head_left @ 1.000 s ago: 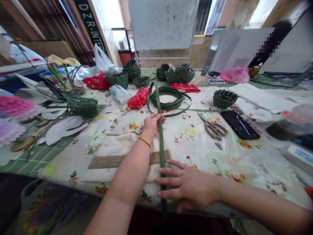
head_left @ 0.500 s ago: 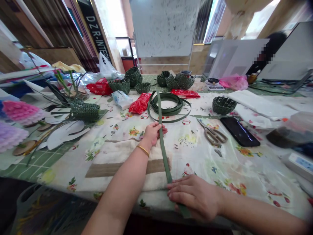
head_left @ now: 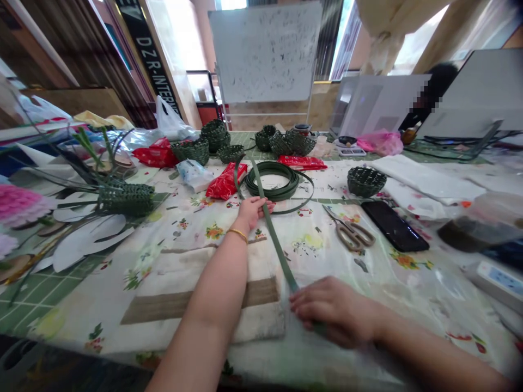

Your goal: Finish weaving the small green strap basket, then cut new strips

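A long flat dark-green plastic strip (head_left: 274, 245) runs diagonally across the floral tablecloth (head_left: 314, 261). My left hand (head_left: 254, 212), with a gold bangle at the wrist, holds the strip's upper part, close to a coil of the same green strip (head_left: 272, 182). My right hand (head_left: 333, 310) lies curled over the strip's lower part and hides much of it. A folded off-white cloth with a brown band (head_left: 204, 294) lies under my left forearm.
Steel scissors with tan handles (head_left: 350, 235) and a black phone (head_left: 394, 226) lie right of the strip. Woven green baskets (head_left: 365, 181) and red plastic bags (head_left: 225, 181) stand beyond. A partly woven basket with loose strands (head_left: 126, 198) sits left.
The strip's lower end has swung right with my right hand, from nearly straight to a clear slant. My left hand stays by the strip near the coil. The view has shifted slightly.
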